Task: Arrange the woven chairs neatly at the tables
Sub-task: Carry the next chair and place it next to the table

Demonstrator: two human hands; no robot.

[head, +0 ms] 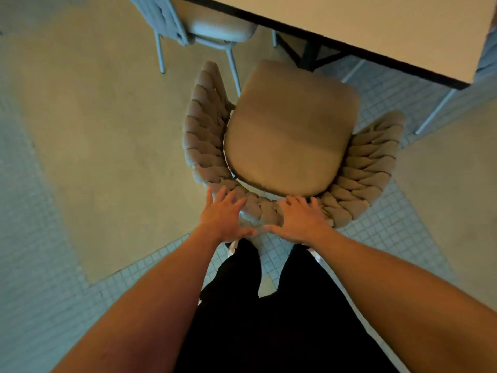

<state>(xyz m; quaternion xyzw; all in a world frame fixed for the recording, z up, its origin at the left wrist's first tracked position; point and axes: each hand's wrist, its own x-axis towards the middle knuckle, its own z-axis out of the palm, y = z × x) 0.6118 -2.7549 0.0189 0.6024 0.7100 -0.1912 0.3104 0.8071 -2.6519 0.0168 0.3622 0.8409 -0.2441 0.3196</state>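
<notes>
Both grips lie flat, fingers spread: the left hand (223,215) and right hand (298,219) rest on the curved back of the woven chair (290,135), which stands on the floor (80,130), its seat facing the tabletop (376,25) edge. A second chair (188,22) sits tucked under, far left.

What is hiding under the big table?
Under the table you can see dark crossed frame bars and the front edge of the woven chair's seat. The tabletop covers whatever lies farther in.
</notes>
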